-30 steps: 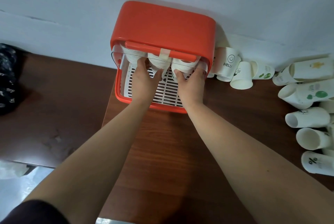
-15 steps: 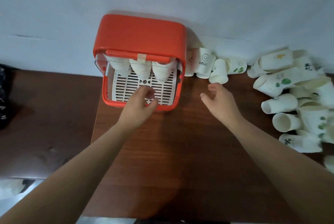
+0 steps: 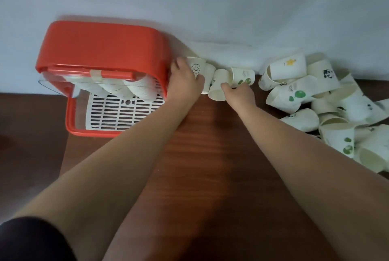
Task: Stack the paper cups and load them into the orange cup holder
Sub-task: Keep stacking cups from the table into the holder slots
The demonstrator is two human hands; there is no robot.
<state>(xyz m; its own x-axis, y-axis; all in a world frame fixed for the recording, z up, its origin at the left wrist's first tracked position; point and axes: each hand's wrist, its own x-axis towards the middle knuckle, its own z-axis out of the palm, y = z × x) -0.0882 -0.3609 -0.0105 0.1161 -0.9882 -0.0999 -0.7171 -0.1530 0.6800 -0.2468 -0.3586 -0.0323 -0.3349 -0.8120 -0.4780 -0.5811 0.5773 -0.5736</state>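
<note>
Head view: the smiley cup (image 3: 196, 68), standing beside the orange cup holder (image 3: 101, 48), is gripped by the left hand (image 3: 185, 83); the leaf-print cup (image 3: 243, 75), lying lengthwise along the wall, is pinched by the right hand (image 3: 240, 93).

Orange cup holder (image 3: 101, 48), white smiley cup (image 3: 196, 67)

We see the orange cup holder (image 3: 101, 50) against the wall, with three cup stacks (image 3: 130, 88) side by side inside it above a white slatted tray. Just to its right sit a smiley cup (image 3: 196, 67), a plain cup (image 3: 219, 91) and a green-leaf cup (image 3: 242, 75) in a row. Farther right, the printed cups (image 3: 305, 96) lie in a tumbled heap.
</note>
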